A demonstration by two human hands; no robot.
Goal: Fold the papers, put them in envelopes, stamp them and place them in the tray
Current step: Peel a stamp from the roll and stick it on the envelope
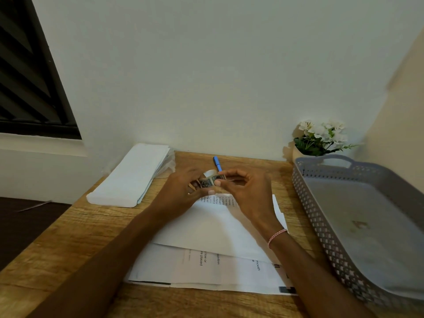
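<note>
You are pinching the stamp strip [209, 182] with the fingertips of your left hand [181, 188] and right hand [249, 191], just above the envelope [213, 226], and since it is looking light, limp and tearable, you are best gripping one stamp's edge.
</note>
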